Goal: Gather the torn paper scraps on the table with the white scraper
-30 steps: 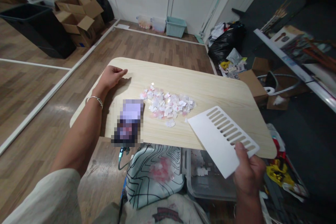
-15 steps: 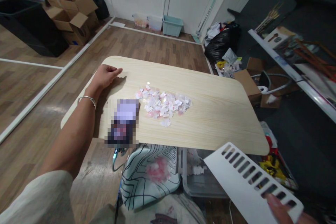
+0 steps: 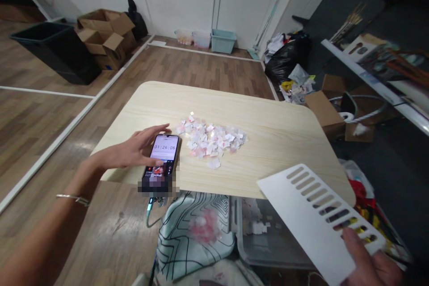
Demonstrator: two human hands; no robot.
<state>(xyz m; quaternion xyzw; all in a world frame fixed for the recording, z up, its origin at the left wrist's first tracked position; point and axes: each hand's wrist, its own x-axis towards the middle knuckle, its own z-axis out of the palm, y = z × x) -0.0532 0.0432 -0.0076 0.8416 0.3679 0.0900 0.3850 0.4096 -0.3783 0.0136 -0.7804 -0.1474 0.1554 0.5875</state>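
My left hand reaches over the smartphone, its thumb on the screen and its other fingers stretched out along the far side. The phone lies near the table's front edge and shows a timer reading 01:26:06; a cable runs from its lower end. In my right hand is a flat white plastic scraper with a row of slots, pinched near its lower right corner beyond the table's front edge. A heap of small white and pinkish paper scraps lies mid-table, just right of the phone.
The pale wooden table has rounded corners. Before it are a patterned cloth bag and a grey plastic tub holding scraps. A black bin and cardboard boxes stand at the far left, bags at the right.
My left hand has moved from the table's far left edge toward me and onto the phone, its fingers spreading. The scraper stays in my right hand, slightly shifted. The view has tilted up a little.
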